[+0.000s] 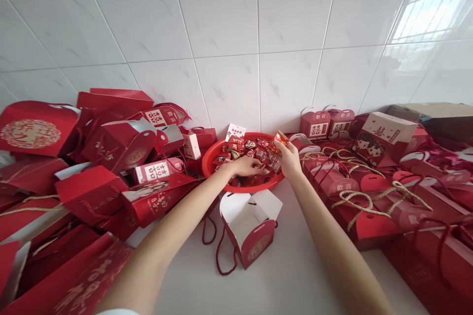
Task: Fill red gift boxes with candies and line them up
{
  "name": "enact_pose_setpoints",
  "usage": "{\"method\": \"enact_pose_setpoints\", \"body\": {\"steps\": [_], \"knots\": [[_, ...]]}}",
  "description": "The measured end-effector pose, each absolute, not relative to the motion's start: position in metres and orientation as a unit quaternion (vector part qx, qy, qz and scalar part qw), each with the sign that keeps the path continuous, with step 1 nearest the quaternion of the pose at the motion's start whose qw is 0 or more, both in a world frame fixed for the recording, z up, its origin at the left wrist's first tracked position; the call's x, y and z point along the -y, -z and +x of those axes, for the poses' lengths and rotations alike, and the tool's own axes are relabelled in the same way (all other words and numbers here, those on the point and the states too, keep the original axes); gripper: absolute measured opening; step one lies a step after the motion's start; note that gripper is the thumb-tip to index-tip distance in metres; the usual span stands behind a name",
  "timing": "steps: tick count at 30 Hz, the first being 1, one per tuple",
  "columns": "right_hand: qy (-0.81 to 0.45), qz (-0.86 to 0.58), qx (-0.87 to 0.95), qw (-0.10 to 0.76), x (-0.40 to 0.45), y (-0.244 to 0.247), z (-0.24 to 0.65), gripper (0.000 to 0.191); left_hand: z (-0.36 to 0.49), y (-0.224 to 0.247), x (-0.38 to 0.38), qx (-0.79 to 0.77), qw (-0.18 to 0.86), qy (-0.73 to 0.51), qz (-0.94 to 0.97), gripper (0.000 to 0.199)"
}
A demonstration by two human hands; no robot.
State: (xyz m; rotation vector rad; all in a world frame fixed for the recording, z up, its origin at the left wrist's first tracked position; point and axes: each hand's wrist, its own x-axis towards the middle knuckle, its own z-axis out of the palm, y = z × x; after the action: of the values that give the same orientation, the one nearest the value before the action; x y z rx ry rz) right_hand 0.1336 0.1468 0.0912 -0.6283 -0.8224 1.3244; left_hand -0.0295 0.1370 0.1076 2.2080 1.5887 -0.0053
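- I watch through the head camera: white table (199, 280), its far edge against a tiled wall (227, 15).
- Orange-red basin (207, 160) sits near the middle of that far edge, filled with small wrapped packets (250, 143).
- My left hand (247, 166) reaches over the basin's near-left rim, fingers down among the packets; I cannot tell whether they pinch anything.
- My right hand (290, 156) is at the basin's right rim, thumb and fingers pinching a red-and-gold packet (280, 141), which I see raised just above that rim.
- Open box (248, 226), white inside and red outside, stands just in front of the basin's near rim, top gaping; a dark red cord (226, 274) loops onto the table at its left.
- White card (235, 132) stands at the basin's far-left rim.
- Red boxes (90, 192) heap along the table's left side, several tipped over.
- Corded boxes (373, 229) crowd the right side; a cardboard carton (439, 114) lies toward the far right corner.
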Motion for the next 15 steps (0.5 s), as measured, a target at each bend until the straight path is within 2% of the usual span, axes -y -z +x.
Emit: {"method": "enact_pose_setpoints", "body": {"steps": [9,15], "knots": [[-0.585,-0.265,0.373,0.669,-0.146,-0.091,0.134,0.031,-0.02,-0.111,-0.129,-0.571,0.206,0.027,0.794,0.051],[-0.572,-0.279,0.381,0.67,-0.146,-0.091,0.134,0.033,-0.022,-0.11,-0.133,-0.561,0.177,-0.025,0.808,0.035]]}}
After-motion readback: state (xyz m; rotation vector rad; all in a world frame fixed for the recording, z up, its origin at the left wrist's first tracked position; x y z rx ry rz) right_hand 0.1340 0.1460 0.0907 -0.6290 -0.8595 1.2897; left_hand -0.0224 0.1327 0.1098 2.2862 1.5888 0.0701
